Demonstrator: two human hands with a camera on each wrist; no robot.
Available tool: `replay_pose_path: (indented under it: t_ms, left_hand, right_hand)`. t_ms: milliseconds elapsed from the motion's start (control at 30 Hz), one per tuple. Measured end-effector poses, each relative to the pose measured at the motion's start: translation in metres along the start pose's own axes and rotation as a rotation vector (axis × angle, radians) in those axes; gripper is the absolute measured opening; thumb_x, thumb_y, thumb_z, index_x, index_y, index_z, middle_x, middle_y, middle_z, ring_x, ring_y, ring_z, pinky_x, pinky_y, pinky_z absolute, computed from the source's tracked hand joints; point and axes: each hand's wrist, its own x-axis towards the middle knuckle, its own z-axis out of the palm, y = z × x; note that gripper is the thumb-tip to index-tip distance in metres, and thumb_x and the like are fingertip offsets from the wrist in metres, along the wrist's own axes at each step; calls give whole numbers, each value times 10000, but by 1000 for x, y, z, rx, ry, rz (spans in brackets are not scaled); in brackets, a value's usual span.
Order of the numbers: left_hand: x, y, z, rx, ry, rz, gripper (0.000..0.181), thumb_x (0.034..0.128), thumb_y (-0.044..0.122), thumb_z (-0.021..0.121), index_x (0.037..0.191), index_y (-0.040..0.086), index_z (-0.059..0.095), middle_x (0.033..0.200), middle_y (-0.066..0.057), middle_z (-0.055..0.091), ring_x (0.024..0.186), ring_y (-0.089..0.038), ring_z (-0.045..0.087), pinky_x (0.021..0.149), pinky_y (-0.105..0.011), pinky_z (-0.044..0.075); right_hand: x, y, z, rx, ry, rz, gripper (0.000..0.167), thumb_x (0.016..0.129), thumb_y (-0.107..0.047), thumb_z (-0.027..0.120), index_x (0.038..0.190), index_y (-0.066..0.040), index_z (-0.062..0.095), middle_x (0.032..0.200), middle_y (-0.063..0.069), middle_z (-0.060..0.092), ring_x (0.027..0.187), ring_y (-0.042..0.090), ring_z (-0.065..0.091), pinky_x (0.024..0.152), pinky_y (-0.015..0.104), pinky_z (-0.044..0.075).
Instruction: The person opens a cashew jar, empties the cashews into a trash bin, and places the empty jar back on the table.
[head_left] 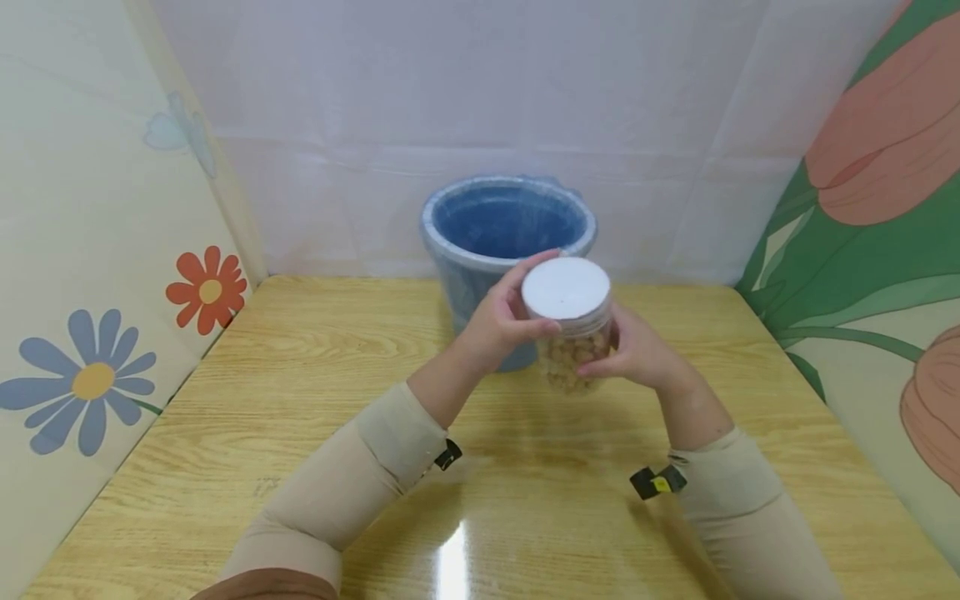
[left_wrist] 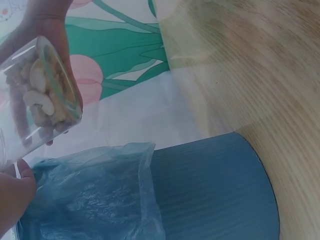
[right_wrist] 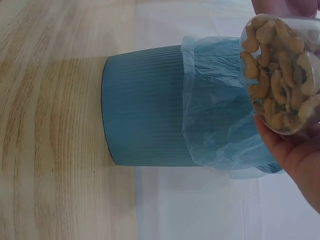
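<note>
A clear jar point(head_left: 564, 354) of cashew nuts point(right_wrist: 280, 70) with a white lid point(head_left: 567, 287) is held above the table in front of the bin. My left hand point(head_left: 501, 321) grips the jar near its lid, thumb at the front and fingers reaching round behind. Lower down, my right hand point(head_left: 637, 350) holds the jar's right side, its thumb across the front. The lid sits on the jar in the head view. In the left wrist view the jar point(left_wrist: 42, 95) appears tilted by the camera's angle, with the right hand point(left_wrist: 47, 30) behind it.
A blue ribbed bin point(head_left: 468, 292), lined with a thin blue bag point(right_wrist: 215, 100), stands at the back of the wooden table point(head_left: 337, 333). A white sheet point(head_left: 480, 83) hangs behind it. Flower-painted panels point(head_left: 75, 208) flank both sides.
</note>
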Motion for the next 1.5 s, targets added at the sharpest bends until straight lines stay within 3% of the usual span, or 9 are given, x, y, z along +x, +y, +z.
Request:
replay_pose_path:
  t_ms: [233,500,700,933,1200,1500]
  left_hand:
    - [0,3,-2,-17,4,7,1121,529,467,819,1411,32,283,1330,-203,398,1153,-262,467,960,-341,423]
    - [-2,5,-5,-12,9,3,1133,523,461,821,1417,35,271,1342,-205,379,1145,-250,465,943,-315,436]
    - [-6,6,-6,-9,34,4,1179,496,463,831,1416,6,252,1357,-223,351,1132,-239,464,907,-269,455]
    - [-11,5,-9,9,58,11,1193,479,474,837,1398,-25,262,1360,-225,334,1153,-292,439,921,-296,450]
    - [-23,-3,-15,25,56,-31,1176,485,453,836,1392,-27,263,1373,-226,318,1160,-335,434,914,-317,457]
    - [-30,-14,-27,119,42,-46,1152,507,503,826,1385,-15,290,1340,-232,361,1142,-329,458,938,-354,441]
  right_hand:
    - [-2,1,-2,-4,0,-11,925,643,48,766,1403,-59,248,1319,144,421,1183,230,449,976,369,402]
    - [-5,1,-6,-34,27,15,960,643,28,769,1428,-92,229,1326,140,420,1180,240,443,980,443,380]
    - [-8,4,-10,6,70,70,912,652,36,754,1413,-75,264,1266,172,465,1082,246,518,873,370,482]
    - [-13,11,-17,61,109,115,828,684,79,709,1385,-39,284,1264,221,437,976,219,569,774,344,530]
    - [-22,14,-30,90,160,138,784,726,93,668,1381,-56,264,1296,198,406,939,180,592,749,322,537]
    - [-26,11,-36,74,197,149,789,736,85,670,1386,-52,245,1311,223,380,953,186,585,762,326,533]
